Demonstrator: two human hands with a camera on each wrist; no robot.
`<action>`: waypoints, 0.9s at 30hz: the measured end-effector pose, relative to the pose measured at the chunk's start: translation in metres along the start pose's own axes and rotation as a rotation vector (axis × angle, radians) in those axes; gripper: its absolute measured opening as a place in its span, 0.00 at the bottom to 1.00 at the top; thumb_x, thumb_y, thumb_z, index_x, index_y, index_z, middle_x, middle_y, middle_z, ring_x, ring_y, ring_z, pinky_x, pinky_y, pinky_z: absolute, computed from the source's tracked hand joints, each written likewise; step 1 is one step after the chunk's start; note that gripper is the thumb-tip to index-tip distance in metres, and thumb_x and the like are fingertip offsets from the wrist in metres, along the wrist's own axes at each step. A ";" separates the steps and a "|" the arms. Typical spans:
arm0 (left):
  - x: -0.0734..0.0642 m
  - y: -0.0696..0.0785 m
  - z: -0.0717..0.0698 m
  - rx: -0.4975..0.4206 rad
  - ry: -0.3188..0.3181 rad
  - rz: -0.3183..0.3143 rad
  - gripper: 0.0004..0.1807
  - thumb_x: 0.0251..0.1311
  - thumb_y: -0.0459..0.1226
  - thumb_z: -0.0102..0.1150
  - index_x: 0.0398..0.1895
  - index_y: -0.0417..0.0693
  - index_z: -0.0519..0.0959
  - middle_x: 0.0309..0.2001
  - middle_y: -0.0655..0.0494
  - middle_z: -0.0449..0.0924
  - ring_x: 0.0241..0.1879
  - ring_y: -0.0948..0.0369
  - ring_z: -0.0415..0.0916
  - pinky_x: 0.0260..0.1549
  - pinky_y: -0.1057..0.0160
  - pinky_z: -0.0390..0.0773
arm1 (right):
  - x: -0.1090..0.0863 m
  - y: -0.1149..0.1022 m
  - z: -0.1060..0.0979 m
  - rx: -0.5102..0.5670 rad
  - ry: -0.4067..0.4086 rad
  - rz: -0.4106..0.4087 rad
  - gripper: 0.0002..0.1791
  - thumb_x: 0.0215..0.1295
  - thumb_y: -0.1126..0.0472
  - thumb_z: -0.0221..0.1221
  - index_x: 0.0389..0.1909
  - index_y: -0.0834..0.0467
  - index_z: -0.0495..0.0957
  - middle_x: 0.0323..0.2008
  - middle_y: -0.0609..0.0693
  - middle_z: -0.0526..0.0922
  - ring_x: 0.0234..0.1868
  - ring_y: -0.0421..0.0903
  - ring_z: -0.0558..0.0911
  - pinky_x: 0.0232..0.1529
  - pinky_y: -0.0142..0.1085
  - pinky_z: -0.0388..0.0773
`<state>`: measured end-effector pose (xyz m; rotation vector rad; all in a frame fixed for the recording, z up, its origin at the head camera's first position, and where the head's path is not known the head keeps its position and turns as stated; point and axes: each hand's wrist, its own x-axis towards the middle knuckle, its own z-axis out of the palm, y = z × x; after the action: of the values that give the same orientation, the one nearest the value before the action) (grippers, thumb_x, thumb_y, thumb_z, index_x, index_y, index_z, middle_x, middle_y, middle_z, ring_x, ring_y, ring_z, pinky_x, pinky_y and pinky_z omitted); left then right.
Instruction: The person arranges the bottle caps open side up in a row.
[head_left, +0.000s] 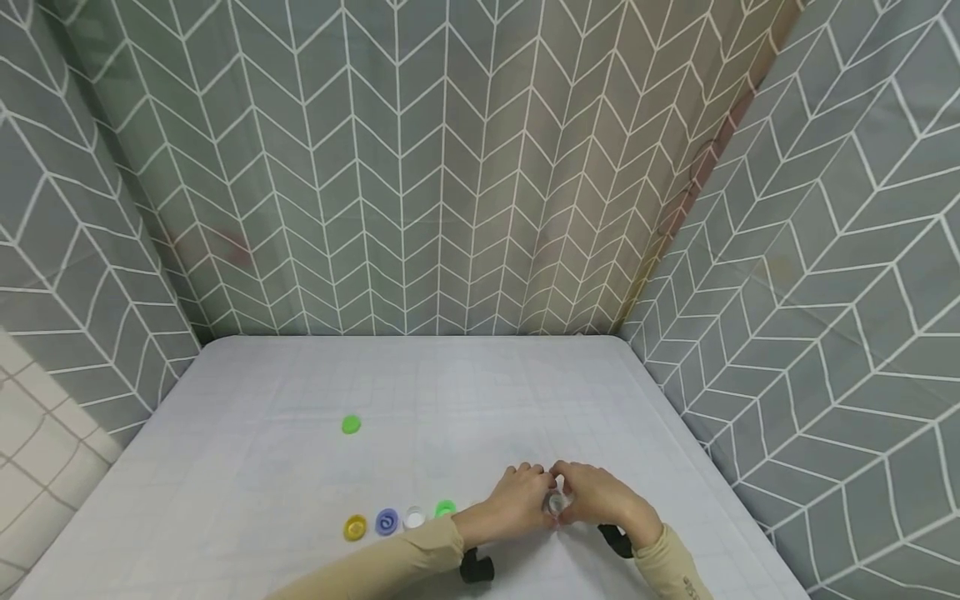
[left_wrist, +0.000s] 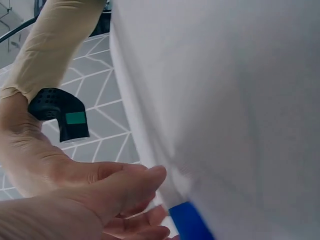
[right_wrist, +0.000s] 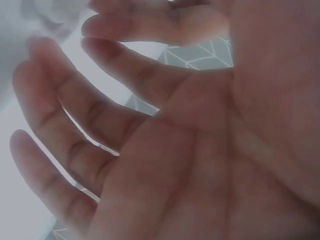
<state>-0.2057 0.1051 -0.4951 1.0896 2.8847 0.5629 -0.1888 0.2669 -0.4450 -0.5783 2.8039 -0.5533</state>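
Note:
Both hands meet over the table at the right of the front row. Between them sits a small clear, round-topped container (head_left: pixel 556 502). My right hand (head_left: pixel 597 497) curls its thumb and index finger round the right side of it. From the left, my left hand (head_left: pixel 517 498) grips it with bent fingers that partly cover it. In the left wrist view a blue flat-sided piece (left_wrist: pixel 191 221) shows beside the left fingertips; what it belongs to is hidden. The right wrist view has the clear container (right_wrist: pixel 47 17) blurred at the fingertips, with the other fingers spread and slightly bent.
Left of the hands, small round caps stand in a row: yellow (head_left: pixel 355 527), blue (head_left: pixel 386 522), white (head_left: pixel 414 517) and green (head_left: pixel 446 508), the last close to the left forearm. Farther back lies a flat green disc (head_left: pixel 351 424). Patterned curtains (head_left: pixel 420 167) border the white table (head_left: pixel 247 450).

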 end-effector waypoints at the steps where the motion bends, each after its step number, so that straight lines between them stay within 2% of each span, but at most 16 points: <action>1: -0.002 0.000 -0.003 0.001 -0.005 -0.002 0.26 0.44 0.50 0.74 0.47 0.50 0.81 0.41 0.61 0.79 0.39 0.63 0.72 0.46 0.54 0.75 | 0.001 -0.002 -0.001 -0.008 0.004 -0.006 0.30 0.39 0.61 0.73 0.48 0.58 0.75 0.33 0.50 0.78 0.32 0.44 0.73 0.32 0.40 0.69; 7: -0.019 -0.005 -0.026 0.040 -0.028 -0.023 0.32 0.45 0.52 0.73 0.53 0.48 0.78 0.45 0.60 0.79 0.42 0.62 0.72 0.44 0.57 0.74 | 0.010 -0.019 -0.004 -0.009 0.067 -0.060 0.27 0.48 0.58 0.71 0.51 0.58 0.76 0.40 0.53 0.80 0.39 0.47 0.76 0.38 0.44 0.73; 12: -0.038 -0.021 -0.053 0.053 -0.046 -0.078 0.34 0.44 0.54 0.73 0.54 0.47 0.79 0.47 0.56 0.79 0.45 0.58 0.73 0.48 0.51 0.75 | 0.025 -0.037 -0.005 0.007 0.133 -0.126 0.27 0.54 0.56 0.69 0.54 0.60 0.74 0.45 0.56 0.81 0.45 0.53 0.80 0.40 0.46 0.77; 19: -0.068 -0.062 -0.094 -0.008 0.023 -0.177 0.31 0.47 0.51 0.72 0.52 0.43 0.80 0.50 0.48 0.80 0.49 0.51 0.76 0.48 0.48 0.76 | 0.061 -0.064 0.001 -0.006 0.173 -0.214 0.26 0.58 0.56 0.67 0.56 0.60 0.73 0.47 0.58 0.81 0.47 0.54 0.82 0.41 0.42 0.80; 22: -0.081 -0.081 -0.111 -0.085 0.047 -0.225 0.30 0.48 0.48 0.72 0.51 0.40 0.79 0.50 0.45 0.80 0.49 0.48 0.76 0.47 0.47 0.76 | 0.078 -0.077 0.005 0.002 0.179 -0.259 0.26 0.59 0.57 0.66 0.56 0.61 0.73 0.47 0.58 0.81 0.46 0.54 0.82 0.40 0.39 0.80; 27: -0.100 -0.115 -0.132 -0.202 0.084 -0.349 0.29 0.48 0.45 0.72 0.51 0.37 0.79 0.49 0.43 0.80 0.49 0.48 0.77 0.44 0.50 0.79 | 0.106 -0.100 0.013 0.032 0.158 -0.304 0.25 0.59 0.57 0.66 0.56 0.61 0.73 0.46 0.58 0.82 0.46 0.53 0.82 0.40 0.35 0.79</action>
<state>-0.2204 -0.0825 -0.4220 0.5328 2.9063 0.8689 -0.2470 0.1329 -0.4307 -1.0045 2.8637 -0.7281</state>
